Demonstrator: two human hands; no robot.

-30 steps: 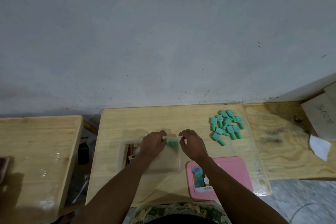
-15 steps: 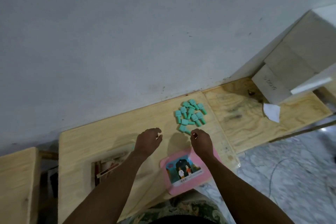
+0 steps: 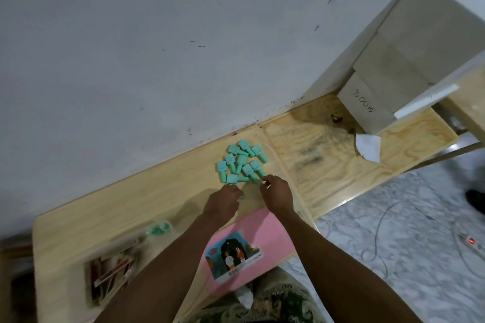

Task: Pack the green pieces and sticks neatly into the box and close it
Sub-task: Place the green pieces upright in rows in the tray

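Fingers of both hands reach the near edge of the green pieces (image 3: 240, 162): the left hand (image 3: 223, 202) appears to pinch one piece, the right hand (image 3: 277, 193) curls with fingertips nearly closed, its grip unclear. Most pieces lie heaped on the desk (image 3: 147, 204), a few sit in the clear box (image 3: 115, 267) at near left, so packing has barely begun. The pink lid (image 3: 262, 233) lies off beneath the forearms; nothing blocks the pile.

Pieces (image 3: 240, 162) behind lid (image 3: 252, 246), right of box (image 3: 118, 267)
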